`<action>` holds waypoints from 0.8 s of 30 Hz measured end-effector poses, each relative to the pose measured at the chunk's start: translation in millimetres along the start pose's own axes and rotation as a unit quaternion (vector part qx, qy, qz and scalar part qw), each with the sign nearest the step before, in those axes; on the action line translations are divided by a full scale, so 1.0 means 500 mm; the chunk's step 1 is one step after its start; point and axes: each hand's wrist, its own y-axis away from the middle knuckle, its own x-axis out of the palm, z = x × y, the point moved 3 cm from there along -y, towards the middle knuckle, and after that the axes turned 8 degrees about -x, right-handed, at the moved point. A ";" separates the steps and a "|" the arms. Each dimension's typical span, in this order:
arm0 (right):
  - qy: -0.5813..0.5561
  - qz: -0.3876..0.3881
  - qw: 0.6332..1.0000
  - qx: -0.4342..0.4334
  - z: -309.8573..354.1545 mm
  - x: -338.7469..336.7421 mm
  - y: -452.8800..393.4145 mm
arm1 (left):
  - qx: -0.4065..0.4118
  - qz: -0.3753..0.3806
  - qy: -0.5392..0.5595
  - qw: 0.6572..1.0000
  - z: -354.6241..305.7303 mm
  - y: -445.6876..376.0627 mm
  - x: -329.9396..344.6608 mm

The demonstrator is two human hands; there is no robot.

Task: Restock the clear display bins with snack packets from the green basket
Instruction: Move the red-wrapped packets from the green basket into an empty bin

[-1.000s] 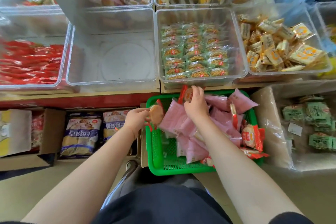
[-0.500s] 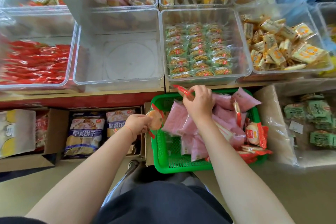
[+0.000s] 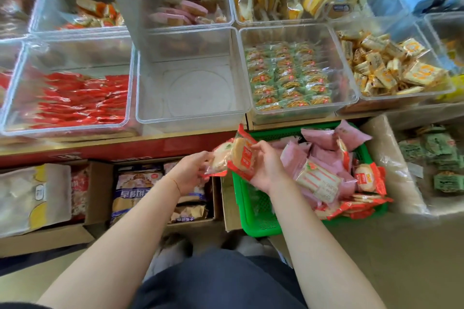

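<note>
Left hand (image 3: 189, 173) and right hand (image 3: 265, 167) each pinch red-edged cracker packet (image 3: 234, 155), held together just left of green basket (image 3: 258, 218). Empty clear bin (image 3: 193, 120) directly above hands, unfilled. Basket at right hand holds many pink packets (image 3: 319, 153). Restock barely begun.

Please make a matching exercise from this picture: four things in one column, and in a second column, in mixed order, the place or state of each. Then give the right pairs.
Things
1. green plastic basket
2. clear bin in the middle of the front row
3. clear bin at the front left
4. left hand

Places or states
A. has no packets in it
B. holds a red-edged packet with a round cracker
C. holds pink packets
D. filled with red packets

Pairs: 1-C, 2-A, 3-D, 4-B
</note>
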 end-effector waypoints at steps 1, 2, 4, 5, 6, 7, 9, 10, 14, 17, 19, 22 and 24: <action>0.000 0.013 1.000 0.000 -0.013 0.024 0.000 | 0.019 0.009 -0.038 0.999 -0.006 0.007 -0.017; 0.010 0.028 1.000 -0.001 -0.027 0.051 0.000 | 0.038 0.022 -0.063 0.997 -0.014 0.018 -0.036; 0.039 0.057 0.998 -0.004 -0.063 0.118 -0.004 | 0.055 0.046 -0.064 0.995 -0.033 0.049 -0.087; 0.053 0.068 0.996 -0.006 -0.083 0.160 -0.004 | 0.050 0.058 -0.036 0.996 -0.042 0.068 -0.120; 0.061 0.081 0.995 -0.006 -0.106 0.204 -0.005 | 0.039 0.077 0.006 0.996 -0.053 0.089 -0.155; 0.062 0.097 0.993 -0.006 -0.131 0.254 -0.006 | 0.031 0.100 0.037 0.994 -0.068 0.113 -0.197; 0.058 0.116 0.991 -0.013 -0.181 0.355 -0.006 | 0.039 0.148 0.036 0.988 -0.095 0.155 -0.297; 0.065 0.117 0.991 -0.020 -0.205 0.401 -0.010 | 0.050 0.163 0.024 0.985 -0.108 0.176 -0.353; 0.071 0.101 0.991 -0.045 -0.281 0.570 -0.043 | 0.072 0.127 0.046 0.988 -0.151 0.232 -0.581; 0.094 0.087 0.989 -0.079 -0.315 0.678 -0.066 | 0.078 0.058 0.051 0.994 -0.177 0.247 -0.710; 0.101 0.077 0.987 -0.099 -0.329 0.726 -0.081 | 0.086 0.018 0.057 0.994 -0.199 0.244 -0.775; 0.113 0.044 0.986 -0.115 -0.338 0.766 -0.105 | 0.129 -0.068 0.074 0.987 -0.249 0.230 -0.847; 0.117 0.027 0.985 -0.126 -0.336 0.783 -0.127 | 0.174 -0.132 0.080 0.973 -0.290 0.220 -0.878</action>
